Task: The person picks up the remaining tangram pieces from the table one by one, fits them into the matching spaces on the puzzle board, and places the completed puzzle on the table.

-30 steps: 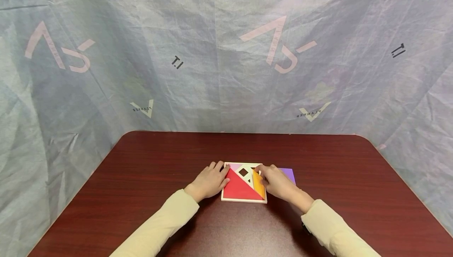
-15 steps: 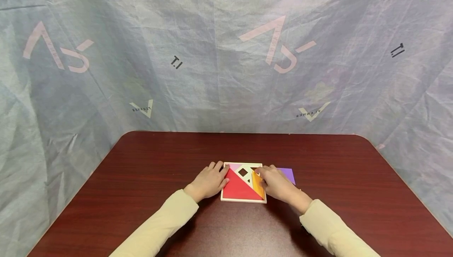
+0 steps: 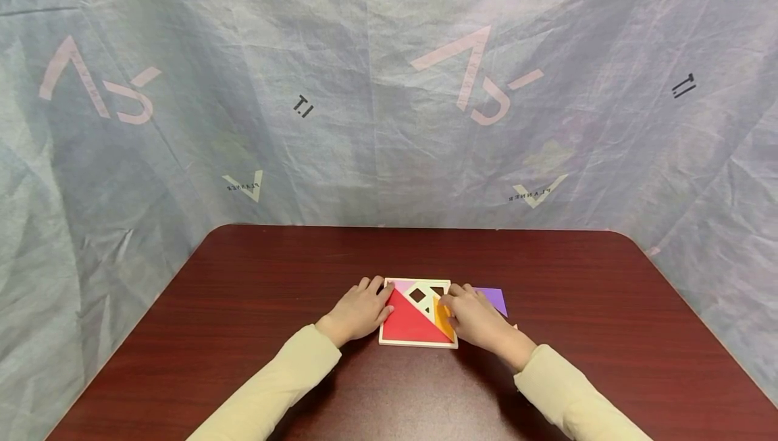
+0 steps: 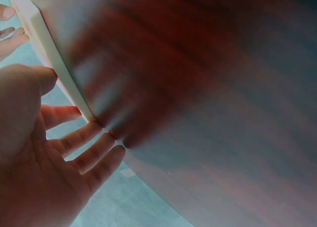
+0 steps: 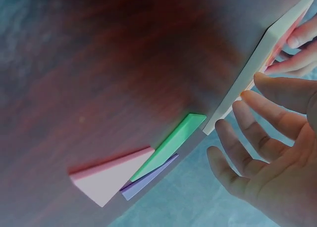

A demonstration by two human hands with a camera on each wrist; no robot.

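A square wooden puzzle tray (image 3: 417, 342) lies near the table's front. It holds a large red triangle (image 3: 407, 325), an orange piece (image 3: 444, 325) and a pink piece (image 3: 404, 286), with a small diamond-shaped gap (image 3: 417, 295). My left hand (image 3: 365, 302) rests against the tray's left edge (image 4: 54, 68), fingers (image 4: 94, 152) straight. My right hand (image 3: 463, 306) lies over the tray's right side, its straight fingers (image 5: 267, 118) touching the orange piece and the tray's edge (image 5: 257, 68). Neither hand grips anything.
On the dark red table (image 3: 255, 292), loose pieces lie right of the tray: a purple one (image 3: 494, 299), a green one (image 5: 168, 147) and a pale pink triangle (image 5: 111, 175). A creased grey cloth (image 3: 377, 103) hangs behind the table.
My right hand has slid a little toward me over the orange piece, covering more of it and uncovering more of the purple piece. The left hand has stayed put.
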